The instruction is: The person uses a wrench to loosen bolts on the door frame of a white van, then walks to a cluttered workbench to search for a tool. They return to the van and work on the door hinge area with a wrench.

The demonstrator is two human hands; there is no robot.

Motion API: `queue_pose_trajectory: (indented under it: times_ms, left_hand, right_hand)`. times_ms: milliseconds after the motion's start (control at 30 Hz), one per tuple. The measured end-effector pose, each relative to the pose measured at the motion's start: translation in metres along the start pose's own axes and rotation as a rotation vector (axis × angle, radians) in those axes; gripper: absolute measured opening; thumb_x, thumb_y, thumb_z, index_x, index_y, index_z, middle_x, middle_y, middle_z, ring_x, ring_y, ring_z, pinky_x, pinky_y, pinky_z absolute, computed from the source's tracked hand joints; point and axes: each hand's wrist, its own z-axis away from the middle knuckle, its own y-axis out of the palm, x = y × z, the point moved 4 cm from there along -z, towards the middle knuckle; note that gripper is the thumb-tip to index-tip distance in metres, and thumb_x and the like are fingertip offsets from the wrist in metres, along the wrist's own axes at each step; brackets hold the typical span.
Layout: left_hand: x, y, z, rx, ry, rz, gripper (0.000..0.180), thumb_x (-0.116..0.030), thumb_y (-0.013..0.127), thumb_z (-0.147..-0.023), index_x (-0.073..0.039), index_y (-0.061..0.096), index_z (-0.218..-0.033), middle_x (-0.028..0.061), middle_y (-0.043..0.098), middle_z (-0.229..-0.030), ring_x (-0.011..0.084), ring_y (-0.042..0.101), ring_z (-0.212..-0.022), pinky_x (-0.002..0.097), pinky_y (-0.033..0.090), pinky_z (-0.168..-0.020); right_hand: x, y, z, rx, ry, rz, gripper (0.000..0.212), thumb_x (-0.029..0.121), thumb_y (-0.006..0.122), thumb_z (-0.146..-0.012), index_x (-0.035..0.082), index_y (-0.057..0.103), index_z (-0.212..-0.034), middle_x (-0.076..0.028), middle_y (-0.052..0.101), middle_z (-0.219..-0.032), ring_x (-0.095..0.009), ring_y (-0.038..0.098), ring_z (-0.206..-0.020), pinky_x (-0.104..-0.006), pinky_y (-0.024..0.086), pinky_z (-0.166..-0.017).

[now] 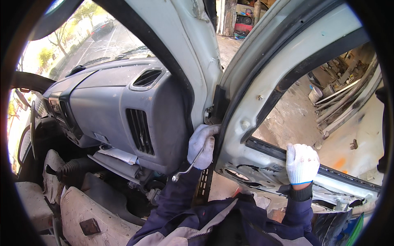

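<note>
Wrench (188, 166) slants down-left from the gloved left hand (201, 143), fingers curled around it, right beside the pale door (234, 151)! Over right, the gloved right hand (303, 162) closes on the door's window sill (266, 148); grey dashboard (100, 96) spreads left.

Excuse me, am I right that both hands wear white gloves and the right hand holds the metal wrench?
Not quite: the head view shows the metal wrench in the left hand, not the right hand. Both hands do wear white gloves.
</note>
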Motion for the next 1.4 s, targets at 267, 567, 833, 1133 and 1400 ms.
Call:
queue_pose_trajectory:
  times_ms: [267, 567, 833, 1133, 1400]
  left_hand:
    - [-0.02, 0.005, -0.029, 0.158, -0.41, -0.329, 0.029, -0.012, 0.051, -0.113, 0.007, 0.073, -0.11, 0.0189, 0.074, -0.099, 0.0327, 0.074, -0.086, 0.0409, 0.06, -0.077]
    - [0.003, 0.008, -0.08, 0.349, -0.491, -0.6, 0.027, -0.005, 0.056, -0.097, -0.002, 0.07, -0.12, 0.0219, 0.074, -0.104, 0.0445, 0.071, -0.099, 0.0509, 0.057, -0.087]
    - [-0.024, 0.0, -0.08, 0.375, -0.455, -0.441, 0.049, -0.039, 0.054, -0.113, 0.004, 0.074, -0.104, 0.0316, 0.072, -0.088, 0.0504, 0.071, -0.089, 0.055, 0.054, -0.078]
    - [-0.034, 0.002, -0.077, 0.42, -0.435, -0.962, 0.05, -0.031, 0.057, -0.11, 0.011, 0.072, -0.087, 0.0374, 0.07, -0.092, 0.0562, 0.068, -0.095, 0.062, 0.052, -0.082]
    - [-0.03, 0.003, -0.058, 0.386, -0.364, -0.773, 0.031, -0.022, 0.058, -0.112, 0.004, 0.068, -0.125, 0.0302, 0.076, -0.101, 0.0471, 0.075, -0.098, 0.0527, 0.058, -0.086]
  right_hand:
    - [-0.004, -0.005, -0.003, 0.017, 0.007, -0.044, 0.031, 0.036, 0.077, -0.098, 0.013, 0.065, -0.08, -0.009, 0.063, -0.078, -0.03, 0.064, -0.078, -0.0441, 0.05, -0.076]
    - [-0.013, -0.011, -0.002, 0.002, 0.041, -0.169, 0.034, 0.04, 0.079, -0.095, 0.014, 0.065, -0.078, -0.007, 0.064, -0.079, -0.028, 0.065, -0.078, -0.0431, 0.052, -0.075]
    - [-0.023, -0.011, 0.003, 0.0, 0.043, -0.292, 0.031, 0.036, 0.078, -0.095, 0.013, 0.066, -0.079, -0.008, 0.063, -0.078, -0.029, 0.066, -0.079, -0.0446, 0.053, -0.076]
    - [-0.03, -0.006, 0.01, -0.038, 0.081, -0.391, 0.032, 0.038, 0.079, -0.094, 0.014, 0.065, -0.078, -0.006, 0.062, -0.078, -0.027, 0.066, -0.082, -0.0446, 0.052, -0.08]
    - [-0.036, -0.005, 0.012, -0.072, 0.043, -0.465, 0.03, 0.037, 0.08, -0.092, 0.013, 0.068, -0.079, -0.007, 0.064, -0.079, -0.028, 0.067, -0.082, -0.0447, 0.054, -0.08]
